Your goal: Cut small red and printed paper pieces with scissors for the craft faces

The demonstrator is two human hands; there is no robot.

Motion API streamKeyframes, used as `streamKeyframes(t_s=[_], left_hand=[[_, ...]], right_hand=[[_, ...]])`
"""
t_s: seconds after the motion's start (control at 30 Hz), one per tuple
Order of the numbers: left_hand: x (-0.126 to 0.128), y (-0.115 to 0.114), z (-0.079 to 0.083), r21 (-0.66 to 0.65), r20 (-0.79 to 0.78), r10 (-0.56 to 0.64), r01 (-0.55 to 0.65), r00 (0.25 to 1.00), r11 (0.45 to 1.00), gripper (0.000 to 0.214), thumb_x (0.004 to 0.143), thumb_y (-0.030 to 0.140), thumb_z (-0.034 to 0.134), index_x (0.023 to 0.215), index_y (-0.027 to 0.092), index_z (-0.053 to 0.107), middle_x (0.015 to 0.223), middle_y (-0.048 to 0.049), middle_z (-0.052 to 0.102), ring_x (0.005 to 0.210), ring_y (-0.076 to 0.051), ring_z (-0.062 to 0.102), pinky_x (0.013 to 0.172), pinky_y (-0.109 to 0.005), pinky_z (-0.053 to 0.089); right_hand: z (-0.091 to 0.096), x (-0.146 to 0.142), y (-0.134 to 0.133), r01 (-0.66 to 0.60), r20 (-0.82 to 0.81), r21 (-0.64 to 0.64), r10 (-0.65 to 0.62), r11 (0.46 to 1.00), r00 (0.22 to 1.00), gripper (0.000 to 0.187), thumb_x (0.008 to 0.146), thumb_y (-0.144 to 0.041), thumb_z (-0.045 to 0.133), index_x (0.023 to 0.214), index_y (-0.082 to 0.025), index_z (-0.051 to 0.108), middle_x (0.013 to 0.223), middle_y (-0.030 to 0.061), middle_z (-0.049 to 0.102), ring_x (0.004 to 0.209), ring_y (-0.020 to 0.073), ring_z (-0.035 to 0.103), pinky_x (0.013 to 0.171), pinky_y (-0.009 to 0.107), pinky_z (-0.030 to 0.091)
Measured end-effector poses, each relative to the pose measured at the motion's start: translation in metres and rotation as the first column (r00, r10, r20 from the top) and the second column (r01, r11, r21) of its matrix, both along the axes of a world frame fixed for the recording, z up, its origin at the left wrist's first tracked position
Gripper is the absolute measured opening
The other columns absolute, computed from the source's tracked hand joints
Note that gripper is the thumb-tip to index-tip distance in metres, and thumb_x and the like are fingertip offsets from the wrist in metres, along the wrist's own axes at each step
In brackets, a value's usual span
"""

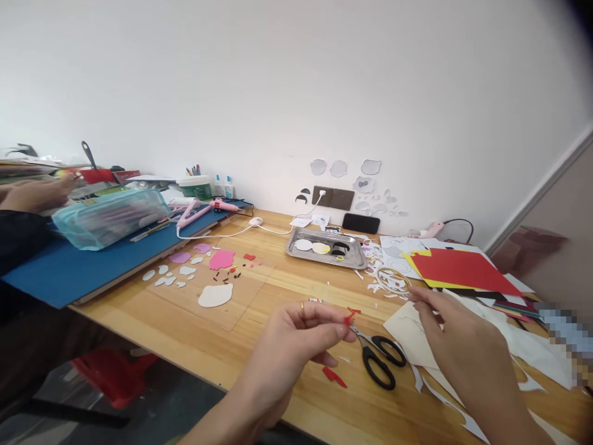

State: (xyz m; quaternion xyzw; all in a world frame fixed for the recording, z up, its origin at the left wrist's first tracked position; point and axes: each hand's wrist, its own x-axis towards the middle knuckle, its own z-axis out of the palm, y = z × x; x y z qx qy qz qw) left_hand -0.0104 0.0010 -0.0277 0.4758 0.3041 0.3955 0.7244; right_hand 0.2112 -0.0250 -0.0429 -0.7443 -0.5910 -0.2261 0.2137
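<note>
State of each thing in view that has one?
Left hand: pinching a red piece
Right hand: fingers bent, hold unclear
Black-handled scissors: on table, blades partly hidden
White plug: in wall socket
Phone: screen dark
Metal tray: holding cut pieces
Teal box: open or closed unclear

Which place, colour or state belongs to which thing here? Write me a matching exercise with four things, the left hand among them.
Things
1. Left hand
2. Scissors
3. Phone
4. Blue board

Places, colours, states
A. By the wall, below the sockets
B. Under the clear case
C. Pinching a small red scrap
D. Black handles

Right pairs
1-C: the left hand pinches the scrap.
2-D: the scissors have black handles.
3-A: the phone is below the sockets.
4-B: the blue board bears the case.
</note>
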Motion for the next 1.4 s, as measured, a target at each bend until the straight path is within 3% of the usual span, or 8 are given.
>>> streamKeyframes(t_s=[0.13, 0.3, 0.43, 0.67, 0.83, 1.07, 1.23, 1.4], left_hand=[[-0.002, 0.031, 0.001, 0.227, -0.274, 0.049, 0.015, 0.960, 0.974, 0.021, 0.072, 0.029, 0.058, 0.087, 0.015, 0.063, 0.081, -0.0056, 0.068, 0.078, -0.015, 0.061, 0.058, -0.020, 0.046], [0.005, 0.093, -0.004, 0.354, -0.440, 0.091, 0.080, 0.893, 0.932, 0.016, 0.075, 0.021, 0.057, 0.088, 0.012, 0.059, 0.082, -0.0051, 0.065, 0.081, -0.015, 0.059, 0.070, -0.028, 0.047], [0.020, 0.145, -0.015, 0.389, -0.611, 0.058, 0.235, 0.790, 0.891, 0.025, 0.082, 0.027, 0.049, 0.103, 0.013, 0.052, 0.103, -0.0070, 0.055, 0.086, -0.018, 0.056, 0.072, -0.036, 0.047], [0.060, 0.211, -0.029, 0.398, -0.807, 0.142, 0.350, 0.574, 0.848, 0.029, 0.082, 0.028, 0.048, 0.108, 0.015, 0.049, 0.109, -0.0077, 0.052, 0.090, -0.019, 0.054, 0.074, -0.038, 0.046], [0.076, 0.229, -0.033, 0.406, -0.864, 0.207, 0.392, 0.458, 0.825, 0.029, 0.082, 0.028, 0.049, 0.107, 0.015, 0.050, 0.109, -0.0070, 0.052, 0.091, -0.020, 0.054, 0.075, -0.038, 0.046], [0.085, 0.235, -0.042, 0.371, -0.914, 0.231, 0.455, 0.334, 0.809, 0.029, 0.082, 0.028, 0.048, 0.108, 0.015, 0.050, 0.108, -0.0073, 0.052, 0.090, -0.020, 0.054, 0.074, -0.038, 0.046], [0.084, 0.235, -0.043, 0.406, -0.906, 0.286, 0.449, 0.312, 0.796, 0.029, 0.082, 0.028, 0.048, 0.108, 0.014, 0.049, 0.108, -0.0073, 0.052, 0.090, -0.020, 0.054, 0.074, -0.038, 0.046], [0.078, 0.238, -0.037, 0.491, -0.866, 0.371, 0.433, 0.335, 0.756, 0.028, 0.083, 0.028, 0.048, 0.108, 0.016, 0.049, 0.109, -0.0076, 0.052, 0.091, -0.019, 0.054, 0.076, -0.038, 0.046]], right_hand=[[-0.012, 0.024, 0.003, 0.028, -0.029, -0.031, -0.029, 0.999, 0.999, 0.035, 0.079, -0.029, 0.037, 0.092, -0.016, 0.067, 0.088, 0.0097, 0.071, 0.072, 0.0305, 0.065, 0.059, 0.040, 0.049], [-0.014, 0.048, -0.002, 0.006, -0.103, -0.063, -0.012, 0.998, 0.995, 0.041, 0.074, -0.040, 0.037, 0.090, -0.019, 0.067, 0.083, 0.0091, 0.072, 0.069, 0.0330, 0.065, 0.055, 0.042, 0.049], [-0.011, 0.048, -0.003, 0.013, -0.205, -0.030, -0.019, 0.999, 0.979, 0.040, 0.071, -0.043, 0.036, 0.087, -0.021, 0.067, 0.088, 0.0080, 0.071, 0.079, 0.0325, 0.063, 0.063, 0.042, 0.048], [-0.014, 0.051, -0.003, 0.061, -0.389, 0.008, -0.053, 0.998, 0.920, 0.036, 0.066, -0.043, 0.040, 0.081, -0.023, 0.066, 0.092, 0.0069, 0.069, 0.082, 0.0292, 0.062, 0.069, 0.039, 0.047], [-0.018, 0.053, -0.002, 0.088, -0.469, 0.026, -0.066, 0.996, 0.880, 0.034, 0.066, -0.045, 0.042, 0.081, -0.025, 0.065, 0.094, 0.0051, 0.067, 0.083, 0.0284, 0.060, 0.068, 0.039, 0.046], [-0.015, 0.048, -0.001, 0.138, -0.533, -0.022, -0.128, 0.990, 0.837, 0.037, 0.062, -0.046, 0.043, 0.081, -0.024, 0.067, 0.090, 0.0069, 0.068, 0.078, 0.0309, 0.060, 0.066, 0.041, 0.045], [-0.014, 0.048, -0.002, 0.162, -0.561, -0.049, -0.161, 0.986, 0.812, 0.039, 0.060, -0.047, 0.044, 0.082, -0.025, 0.067, 0.090, 0.0052, 0.068, 0.079, 0.0302, 0.060, 0.067, 0.040, 0.045], [-0.016, 0.053, -0.003, 0.193, -0.597, -0.085, -0.205, 0.978, 0.776, 0.039, 0.057, -0.050, 0.049, 0.082, -0.028, 0.068, 0.082, 0.0033, 0.071, 0.081, 0.0329, 0.060, 0.068, 0.042, 0.045]])
